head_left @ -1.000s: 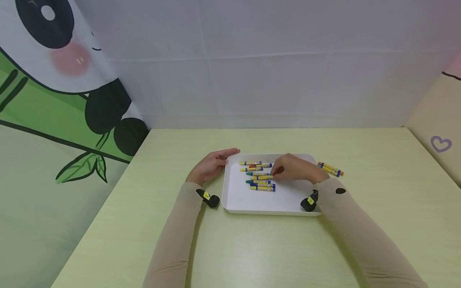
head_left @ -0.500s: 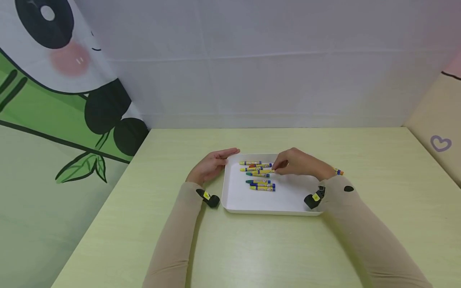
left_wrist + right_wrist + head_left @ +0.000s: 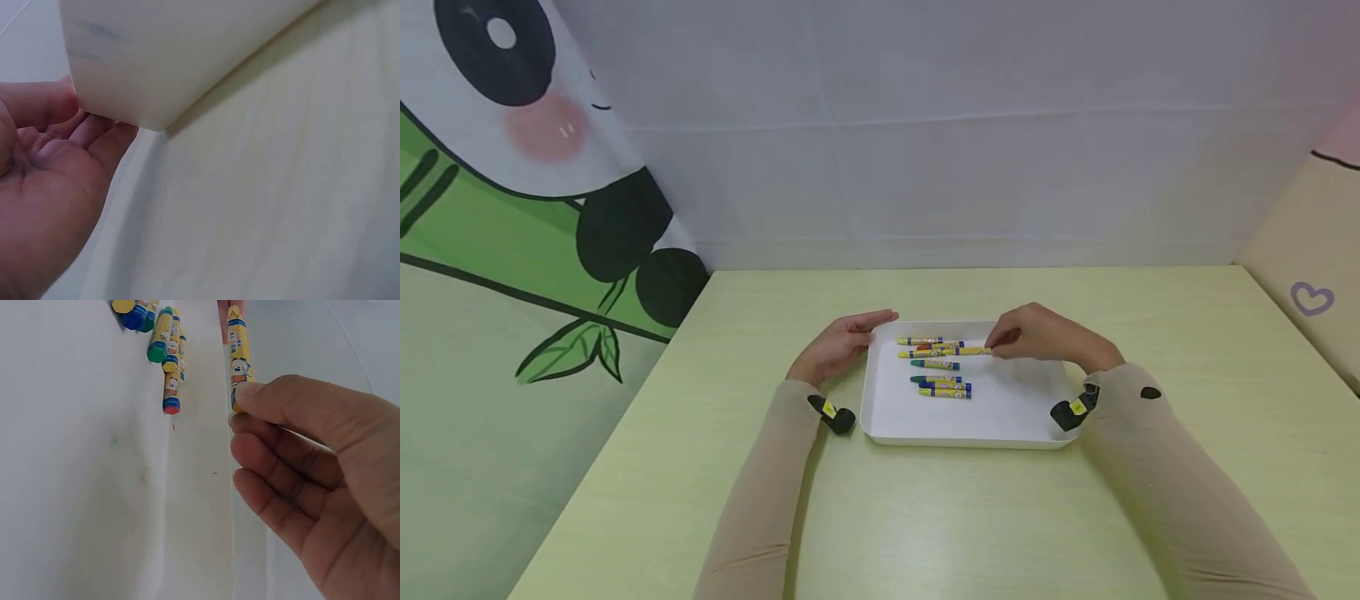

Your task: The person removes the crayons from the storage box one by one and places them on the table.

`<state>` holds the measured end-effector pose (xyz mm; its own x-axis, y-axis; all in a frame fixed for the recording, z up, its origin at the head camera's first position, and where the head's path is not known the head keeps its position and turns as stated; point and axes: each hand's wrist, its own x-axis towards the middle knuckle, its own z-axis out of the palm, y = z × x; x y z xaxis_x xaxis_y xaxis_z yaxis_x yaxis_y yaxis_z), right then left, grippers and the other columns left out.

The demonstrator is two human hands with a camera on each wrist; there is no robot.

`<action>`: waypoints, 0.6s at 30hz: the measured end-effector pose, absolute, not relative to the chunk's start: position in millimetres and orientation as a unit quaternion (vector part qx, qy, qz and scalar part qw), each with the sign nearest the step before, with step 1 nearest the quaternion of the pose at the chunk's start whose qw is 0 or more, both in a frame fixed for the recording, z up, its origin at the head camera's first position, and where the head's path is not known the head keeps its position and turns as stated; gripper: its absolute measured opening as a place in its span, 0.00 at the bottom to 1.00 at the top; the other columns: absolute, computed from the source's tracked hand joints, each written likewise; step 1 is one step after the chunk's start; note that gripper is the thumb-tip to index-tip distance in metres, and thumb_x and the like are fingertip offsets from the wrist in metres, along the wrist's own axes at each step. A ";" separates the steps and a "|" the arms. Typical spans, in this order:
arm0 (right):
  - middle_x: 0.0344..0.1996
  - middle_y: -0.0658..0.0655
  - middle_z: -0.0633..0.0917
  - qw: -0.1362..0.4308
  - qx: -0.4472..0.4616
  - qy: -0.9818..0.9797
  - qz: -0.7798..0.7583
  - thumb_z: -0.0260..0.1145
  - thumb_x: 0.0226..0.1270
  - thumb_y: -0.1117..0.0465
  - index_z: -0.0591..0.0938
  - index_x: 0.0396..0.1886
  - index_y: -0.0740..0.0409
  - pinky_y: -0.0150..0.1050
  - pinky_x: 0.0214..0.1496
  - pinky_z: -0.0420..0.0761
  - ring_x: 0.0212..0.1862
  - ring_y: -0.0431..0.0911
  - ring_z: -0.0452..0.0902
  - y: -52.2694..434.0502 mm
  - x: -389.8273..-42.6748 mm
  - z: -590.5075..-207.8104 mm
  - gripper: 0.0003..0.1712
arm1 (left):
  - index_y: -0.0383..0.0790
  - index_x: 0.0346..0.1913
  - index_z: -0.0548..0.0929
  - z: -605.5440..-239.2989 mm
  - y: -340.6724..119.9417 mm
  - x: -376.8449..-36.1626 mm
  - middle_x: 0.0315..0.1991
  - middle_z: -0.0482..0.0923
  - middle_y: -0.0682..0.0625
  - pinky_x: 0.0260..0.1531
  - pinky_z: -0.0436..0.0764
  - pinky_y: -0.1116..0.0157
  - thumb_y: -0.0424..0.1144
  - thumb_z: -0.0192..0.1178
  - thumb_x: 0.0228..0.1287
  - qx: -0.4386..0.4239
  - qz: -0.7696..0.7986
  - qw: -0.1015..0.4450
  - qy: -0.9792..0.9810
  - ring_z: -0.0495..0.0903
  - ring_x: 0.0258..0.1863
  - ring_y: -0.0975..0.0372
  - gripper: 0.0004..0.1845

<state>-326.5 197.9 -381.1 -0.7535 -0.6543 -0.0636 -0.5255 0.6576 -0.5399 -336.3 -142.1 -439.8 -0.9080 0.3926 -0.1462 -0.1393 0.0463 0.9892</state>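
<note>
Crayon (image 3: 240, 356), yellow, blue-banded and pointed at one end, is pinched in the right-hand grip (image 3: 1043, 333).

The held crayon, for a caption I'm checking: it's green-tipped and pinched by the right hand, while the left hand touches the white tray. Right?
Not quite: the held crayon is yellow-tipped, not green-tipped, as the right wrist view shows. The right hand does pinch it, and the left hand touches the white tray.
</note>
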 end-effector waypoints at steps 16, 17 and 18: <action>0.40 0.53 0.87 0.092 -0.295 0.912 -0.268 0.67 0.63 0.62 0.87 0.42 0.56 0.39 0.44 0.81 0.41 0.43 0.81 232.0 -323.8 -369.2 0.09 | 0.40 0.70 0.68 -440.9 -143.0 -336.1 0.72 0.63 0.50 0.71 0.61 0.57 0.24 0.42 0.72 0.094 0.674 0.189 0.708 0.58 0.73 0.58 0.25; 0.40 0.53 0.87 0.087 -0.293 0.913 -0.269 0.67 0.63 0.62 0.87 0.42 0.56 0.39 0.44 0.81 0.41 0.43 0.81 234.9 -323.8 -368.9 0.09 | 0.41 0.70 0.68 -440.5 -143.1 -335.8 0.72 0.63 0.50 0.71 0.61 0.57 0.24 0.42 0.72 0.093 0.673 0.189 0.709 0.58 0.73 0.58 0.25; 0.40 0.53 0.87 0.083 -0.290 0.914 -0.270 0.67 0.63 0.62 0.87 0.42 0.56 0.39 0.44 0.81 0.41 0.43 0.81 237.7 -323.8 -368.4 0.09 | 0.41 0.70 0.68 -440.0 -143.2 -335.5 0.72 0.64 0.50 0.71 0.60 0.57 0.25 0.42 0.72 0.093 0.674 0.189 0.709 0.58 0.73 0.58 0.25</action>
<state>-323.8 237.7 -368.4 -0.8178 -0.5754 0.0050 -0.4860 0.6860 -0.5415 -335.5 -143.2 -440.0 -0.9112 0.3863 -0.1430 -0.1232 0.0755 0.9895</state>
